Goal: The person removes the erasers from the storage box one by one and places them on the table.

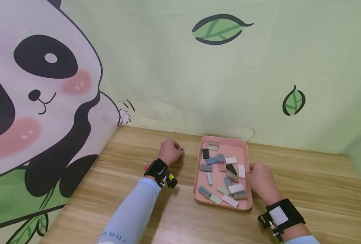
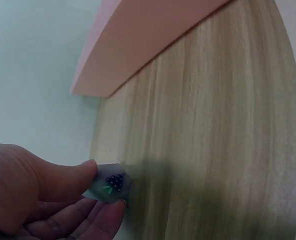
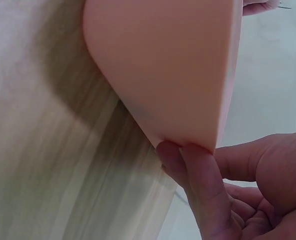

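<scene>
While the left hand (image 1: 170, 152) pinches a small grey tile (image 2: 110, 183) above the desk (image 1: 305, 183), fingers curled round it. Right hand (image 1: 261, 179) — fingertips (image 3: 198, 165) pressing the pink tray (image 1: 245, 169) — lies relaxed.

The head camera looks forward and down from above the wooden table (image 1: 305, 183), from some distance, and it takes in both forearms, the pink tray (image 1: 224, 205) and the painted wall behind. The left wrist camera sits low and very near to the left hand (image 2: 32, 195); it faces along the table surface toward the tray's outer wall (image 2: 137, 45). The right wrist camera is also very close, beside the right hand (image 3: 248, 190), and it looks up at the tray's outer wall (image 3: 173, 65) from near the table. All three views share the pink tray and the wooden table; the two wrist views see the tray from opposite sides.
</scene>
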Action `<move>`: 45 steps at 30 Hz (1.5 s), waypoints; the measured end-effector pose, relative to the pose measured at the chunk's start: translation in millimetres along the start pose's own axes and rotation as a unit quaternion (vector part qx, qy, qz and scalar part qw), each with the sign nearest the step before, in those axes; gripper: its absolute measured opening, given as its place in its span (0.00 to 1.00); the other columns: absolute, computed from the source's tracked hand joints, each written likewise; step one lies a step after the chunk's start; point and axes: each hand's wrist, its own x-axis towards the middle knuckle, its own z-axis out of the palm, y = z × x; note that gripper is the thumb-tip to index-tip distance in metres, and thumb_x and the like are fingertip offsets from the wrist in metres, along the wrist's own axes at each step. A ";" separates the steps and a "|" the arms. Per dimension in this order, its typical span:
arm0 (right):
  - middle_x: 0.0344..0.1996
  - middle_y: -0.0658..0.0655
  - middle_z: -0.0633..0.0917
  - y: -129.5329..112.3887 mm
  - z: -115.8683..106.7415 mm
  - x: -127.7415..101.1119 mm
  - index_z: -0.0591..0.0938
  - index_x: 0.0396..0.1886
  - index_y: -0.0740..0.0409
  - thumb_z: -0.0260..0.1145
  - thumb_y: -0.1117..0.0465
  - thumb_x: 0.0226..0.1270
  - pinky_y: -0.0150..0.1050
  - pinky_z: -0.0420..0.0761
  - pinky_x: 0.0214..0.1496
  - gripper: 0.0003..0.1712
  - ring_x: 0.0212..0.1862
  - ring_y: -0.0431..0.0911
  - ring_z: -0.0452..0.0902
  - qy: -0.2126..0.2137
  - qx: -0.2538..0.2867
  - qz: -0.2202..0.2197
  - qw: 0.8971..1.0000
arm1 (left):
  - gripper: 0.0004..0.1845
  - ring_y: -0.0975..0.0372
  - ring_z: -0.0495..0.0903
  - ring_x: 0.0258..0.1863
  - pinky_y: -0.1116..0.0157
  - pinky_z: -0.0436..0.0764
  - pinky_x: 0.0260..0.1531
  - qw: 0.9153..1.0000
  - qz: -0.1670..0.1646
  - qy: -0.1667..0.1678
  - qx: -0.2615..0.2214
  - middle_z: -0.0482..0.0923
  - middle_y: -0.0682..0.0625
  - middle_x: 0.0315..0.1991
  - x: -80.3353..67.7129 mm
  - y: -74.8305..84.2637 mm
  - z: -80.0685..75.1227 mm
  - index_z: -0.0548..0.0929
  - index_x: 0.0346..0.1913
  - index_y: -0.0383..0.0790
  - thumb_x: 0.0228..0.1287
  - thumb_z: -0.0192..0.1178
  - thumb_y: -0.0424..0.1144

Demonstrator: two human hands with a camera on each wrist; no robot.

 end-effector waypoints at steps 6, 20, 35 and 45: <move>0.25 0.59 0.80 0.6 -4.3 1.0 0.82 0.38 0.69 0.55 0.66 0.63 0.34 0.72 0.21 0.12 0.23 0.45 0.74 -0.013 -0.007 0.011 1.000 | 0.18 0.57 0.78 0.39 0.65 0.79 0.36 1.000 -0.012 -0.004 0.000 0.81 0.44 0.44 0.9 -0.9 0.5 0.83 0.44 0.35 0.51 0.68 0.41; 0.24 0.58 0.80 3.3 -3.9 1.9 0.83 0.35 0.68 0.54 0.66 0.61 0.34 0.72 0.21 0.12 0.22 0.44 0.74 -0.019 -0.002 0.016 1.000 | 0.16 0.57 0.77 0.35 0.64 0.77 0.36 0.999 0.007 0.027 0.034 0.81 0.47 0.36 -7.5 1.3 -4.4 0.83 0.43 0.35 0.53 0.68 0.39; 0.24 0.58 0.81 4.5 -5.6 6.2 0.83 0.35 0.69 0.55 0.66 0.60 0.34 0.73 0.19 0.12 0.19 0.44 0.75 -0.022 -0.002 0.007 1.000 | 0.31 0.52 0.65 0.64 0.47 0.68 0.59 0.923 0.308 0.023 0.231 0.69 0.49 0.63 -40.6 48.8 -1.0 0.69 0.64 0.51 0.57 0.65 0.46; 0.25 0.59 0.81 4.7 -4.0 7.6 0.82 0.40 0.69 0.55 0.65 0.63 0.34 0.74 0.21 0.13 0.21 0.44 0.76 -0.043 0.010 0.024 0.999 | 0.30 0.56 0.64 0.65 0.53 0.69 0.60 0.858 0.418 -0.077 0.288 0.71 0.53 0.61 -70.9 66.2 29.7 0.74 0.60 0.54 0.50 0.69 0.42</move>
